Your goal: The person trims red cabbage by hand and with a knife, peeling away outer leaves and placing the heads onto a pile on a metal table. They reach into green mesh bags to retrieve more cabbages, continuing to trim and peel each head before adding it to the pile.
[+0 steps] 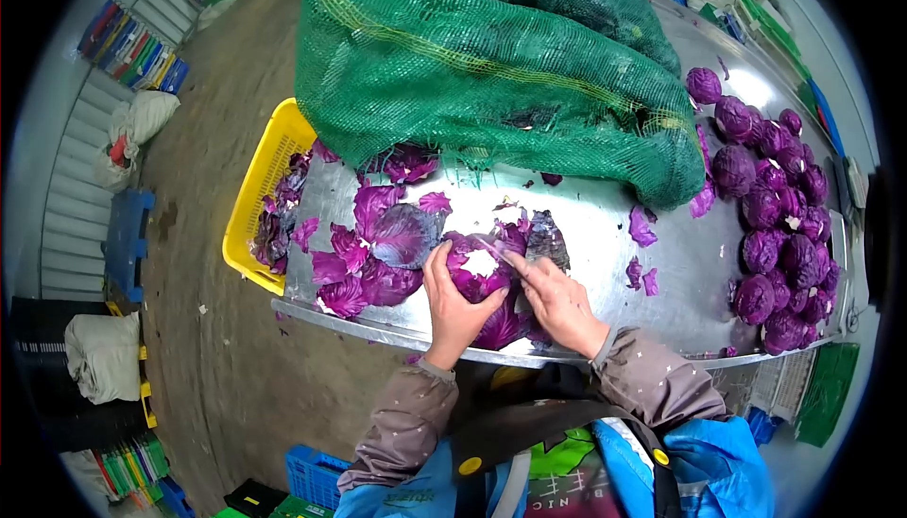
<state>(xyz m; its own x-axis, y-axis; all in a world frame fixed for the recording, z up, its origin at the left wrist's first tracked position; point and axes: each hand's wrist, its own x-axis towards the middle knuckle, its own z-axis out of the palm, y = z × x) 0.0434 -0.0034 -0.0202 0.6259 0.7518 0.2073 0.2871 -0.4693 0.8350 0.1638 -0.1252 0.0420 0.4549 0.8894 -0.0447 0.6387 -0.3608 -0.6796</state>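
The cabbage (475, 269) sits near the front edge of the table (694, 296), the left hand (455, 308) holding its left side with thumb and fingers spread, the right hand (559, 301) half-curled at its right side, grip unclear, with mostly bare metal extending right to the cabbage pile (761, 252) and a green sack (472, 65) bounding the far side.

A metal table (694, 315) bears cabbages (801, 259) (loose leaves (389, 284) too) and mesh sacks (491, 65).

on the table (605, 277), a cabbage (463, 279) between left hand (453, 303) and right hand (559, 303), with leaves (404, 235) to its left, sacks (482, 55) behind, more cabbages (798, 258) at the right end, and, beside the left edge, leaves in a crate (251, 192).
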